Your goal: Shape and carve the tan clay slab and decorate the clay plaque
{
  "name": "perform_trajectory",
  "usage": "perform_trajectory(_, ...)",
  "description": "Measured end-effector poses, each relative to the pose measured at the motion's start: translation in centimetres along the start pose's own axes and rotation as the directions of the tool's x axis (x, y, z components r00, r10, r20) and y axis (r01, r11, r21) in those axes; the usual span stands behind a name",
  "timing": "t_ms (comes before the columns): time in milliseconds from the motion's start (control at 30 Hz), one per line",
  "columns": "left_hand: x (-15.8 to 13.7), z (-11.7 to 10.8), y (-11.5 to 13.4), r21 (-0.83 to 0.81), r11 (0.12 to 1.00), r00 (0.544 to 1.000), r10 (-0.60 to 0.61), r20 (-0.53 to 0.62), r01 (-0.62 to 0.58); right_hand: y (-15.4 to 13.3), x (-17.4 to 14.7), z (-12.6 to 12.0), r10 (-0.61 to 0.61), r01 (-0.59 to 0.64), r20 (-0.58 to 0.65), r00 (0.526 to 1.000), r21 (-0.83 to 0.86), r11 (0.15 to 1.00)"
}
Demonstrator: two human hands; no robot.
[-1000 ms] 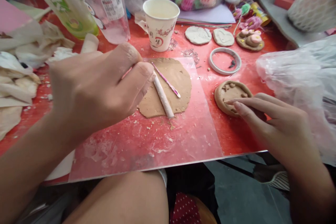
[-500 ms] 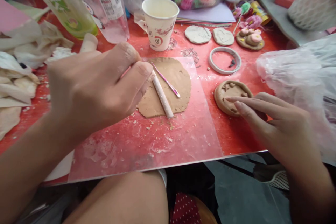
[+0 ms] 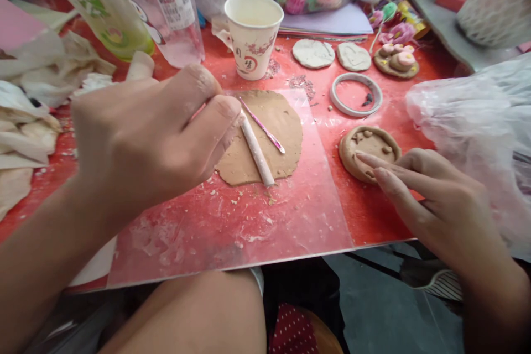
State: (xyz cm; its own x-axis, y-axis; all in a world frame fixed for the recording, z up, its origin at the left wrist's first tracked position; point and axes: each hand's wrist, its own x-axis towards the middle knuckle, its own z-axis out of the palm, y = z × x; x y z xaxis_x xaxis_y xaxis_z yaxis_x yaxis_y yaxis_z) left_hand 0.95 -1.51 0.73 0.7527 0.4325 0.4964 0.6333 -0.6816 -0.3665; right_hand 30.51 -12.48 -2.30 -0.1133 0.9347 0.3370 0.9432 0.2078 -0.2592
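My left hand (image 3: 153, 133) hovers over the left part of a flat brown clay sheet (image 3: 286, 121), with its fingers curled and closed. Any object inside that grasp is hidden. By its fingertips is the upper end of a whitish clay-dusted stick (image 3: 258, 149), which slants across the sheet. A thin pink modelling tool (image 3: 263, 128) rests beside the stick. On the right, my right hand (image 3: 443, 193) reaches to a small round clay dish (image 3: 348, 160) with a raised rim and little clay pieces inside. Its index finger is stretched out, with the tip inside the dish; it grips nothing.
A paper cup (image 3: 252, 38) stands behind the clay sheet. To its right are two pale clay discs (image 3: 313, 54), a tape ring (image 3: 355, 94) and a decorated clay piece (image 3: 396, 62). Bottles (image 3: 103, 16) and crumpled cloth (image 3: 25, 127) crowd the left; a plastic bag (image 3: 477, 105) lies right.
My right hand has shifted slightly; its index finger now lies straighter and lower on the dish. My left hand has hardly moved.
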Motion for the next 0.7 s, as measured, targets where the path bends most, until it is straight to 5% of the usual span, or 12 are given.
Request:
perform_trajectory(433,-0.09,0.39,-0.28,-0.007,1.000,0.999,0.018,-0.043,-0.019,-0.07,0.07,0.61,-0.081,0.085,0.042,0.996,-0.103,0.991)
perform_trajectory(700,-0.09,0.35,-0.07,-0.031,1.000,1.000,0.000,-0.020,-0.001,0.05,-0.02,0.31,-0.030,0.030,-0.001,1.000,-0.023,0.999)
